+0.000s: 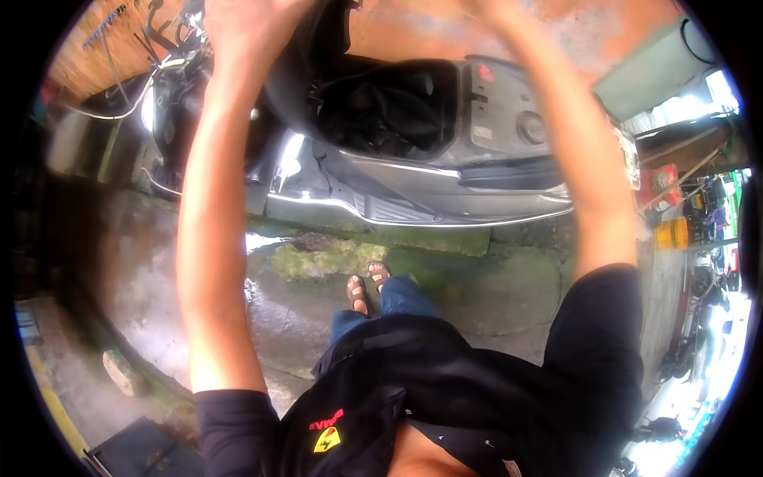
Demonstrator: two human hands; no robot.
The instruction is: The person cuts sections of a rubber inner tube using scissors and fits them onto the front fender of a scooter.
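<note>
Both of my arms reach up to the top edge, over a grey and black scooter point(397, 191). My left hand point(246, 24) is beside a raised black panel, probably the seat point(318, 32), at the scooter's left part. My right hand point(489, 12) is at the top, above the scooter's grey rear section point(497, 103). The fingers of both hands are cut off by the frame edge, so what they touch or hold is hidden. Between my forearms the open storage compartment point(381, 111) shows dark contents that I cannot make out.
An orange wall point(405, 28) stands behind the scooter. A grey-green cylinder point(644, 67), a yellow bucket point(671, 234) and a red object point(660, 187) are on the right. My sandalled feet point(358, 290) stand on mossy concrete point(509, 278), with a stone point(123, 374) at the lower left.
</note>
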